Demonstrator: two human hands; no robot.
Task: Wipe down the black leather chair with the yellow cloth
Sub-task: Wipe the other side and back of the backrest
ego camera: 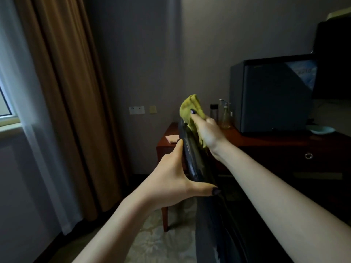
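head view: the left hand [173, 179] clamps the thin upper edge of the black leather chair [191, 158], thumb on the near side (dark nail polish), while the right hand [207, 133] presses a crumpled yellow cloth [190, 108] against that edge, fingers closed on the fabric

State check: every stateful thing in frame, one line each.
Left hand: gripping the chair edge.
Right hand: pressing the cloth to the chair.
Cloth: bunched, held against the chair top.
Chair: seen edge-on, held.
Curtain: drawn aside, window partly exposed.
Drawer: shut.
Bottles: upright on the desk.
Dish: on the desk, contents unclear.
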